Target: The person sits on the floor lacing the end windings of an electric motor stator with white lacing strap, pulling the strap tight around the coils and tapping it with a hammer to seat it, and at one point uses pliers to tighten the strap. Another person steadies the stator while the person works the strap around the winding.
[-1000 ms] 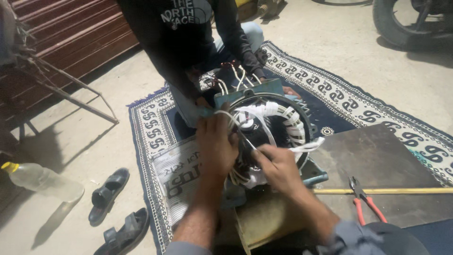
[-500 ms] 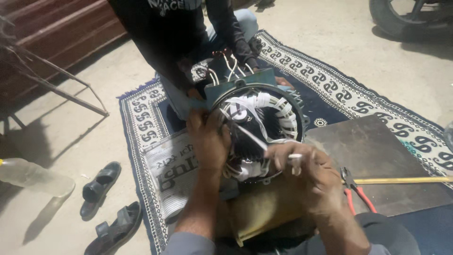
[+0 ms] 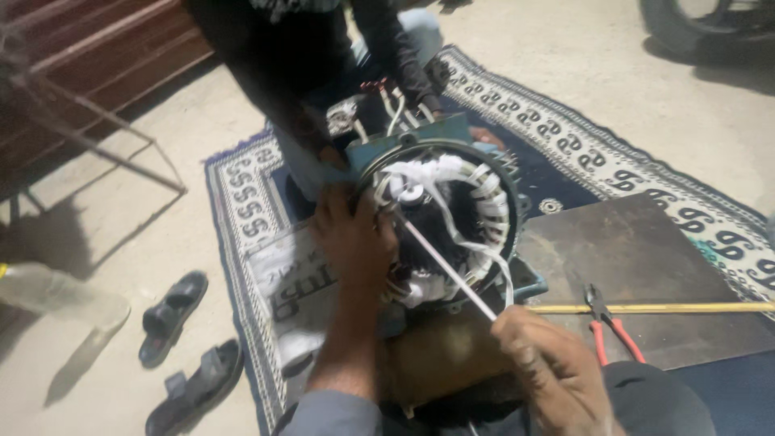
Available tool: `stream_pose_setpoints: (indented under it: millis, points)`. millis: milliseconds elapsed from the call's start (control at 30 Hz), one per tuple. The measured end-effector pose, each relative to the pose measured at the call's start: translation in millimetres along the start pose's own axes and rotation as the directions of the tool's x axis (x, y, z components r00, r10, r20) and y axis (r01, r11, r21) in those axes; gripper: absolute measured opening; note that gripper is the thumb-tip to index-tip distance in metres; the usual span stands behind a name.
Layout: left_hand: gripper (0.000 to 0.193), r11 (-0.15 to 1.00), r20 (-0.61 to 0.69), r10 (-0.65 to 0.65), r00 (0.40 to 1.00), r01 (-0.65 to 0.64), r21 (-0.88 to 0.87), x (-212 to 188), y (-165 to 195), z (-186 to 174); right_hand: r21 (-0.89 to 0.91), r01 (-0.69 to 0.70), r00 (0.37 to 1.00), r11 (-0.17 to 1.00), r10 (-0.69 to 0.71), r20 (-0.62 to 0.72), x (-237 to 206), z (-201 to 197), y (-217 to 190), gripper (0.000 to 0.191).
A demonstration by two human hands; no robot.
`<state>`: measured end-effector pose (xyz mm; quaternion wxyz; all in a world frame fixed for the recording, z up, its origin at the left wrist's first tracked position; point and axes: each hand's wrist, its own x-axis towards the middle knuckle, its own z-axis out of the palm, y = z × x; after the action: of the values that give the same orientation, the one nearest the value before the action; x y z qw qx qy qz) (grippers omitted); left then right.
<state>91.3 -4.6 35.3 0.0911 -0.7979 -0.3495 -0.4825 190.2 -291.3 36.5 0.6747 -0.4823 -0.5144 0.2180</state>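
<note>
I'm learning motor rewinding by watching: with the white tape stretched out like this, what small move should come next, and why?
Probably keep drawing the white tape toward the body with the right hand until it lies snug. It runs taut from the windings of the motor stator to that hand, while the left hand presses on the coils at the rim, seemingly holding them.

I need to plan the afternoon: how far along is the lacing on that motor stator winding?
Much of the motor stator coil ring already shows white tape wraps. In hand: the right hand pulls a white lacing strip taut out of the bore, while the left hand steadies the windings. The ring's lower part looks less tidy, and the pliers lie unused.
</note>
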Motion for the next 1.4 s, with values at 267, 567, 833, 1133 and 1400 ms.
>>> stream_pose_setpoints:
  millis: [267,567,833,1133,1400]
  points:
    - [0.037,0.996,0.103,0.016,0.995,-0.007,-0.091,10,-1,-26,-0.126,0.069,0.995,0.990,-0.060,0.078,4,13,-9,0.031]
    - [0.022,0.800,0.206,0.447,0.870,-0.287,-0.527,18,23,-70,0.170,0.027,0.993,0.985,-0.007,-0.114,4,-12,-41,0.029]
    - [0.005,0.756,0.410,0.185,0.893,0.137,-0.640,11,38,-44,-0.797,-0.235,0.919,0.557,-0.139,-0.369,-32,-17,-13,0.048]
    - [0.013,0.903,0.182,0.167,0.969,-0.077,-0.423,-29,44,-33,-0.913,0.222,0.945,0.343,0.156,0.288,-116,46,96,0.092]
    - [0.013,0.916,0.155,0.127,0.980,-0.056,-0.397,-42,46,-21,-0.873,0.264,0.923,0.411,0.154,0.351,-151,50,101,0.022]
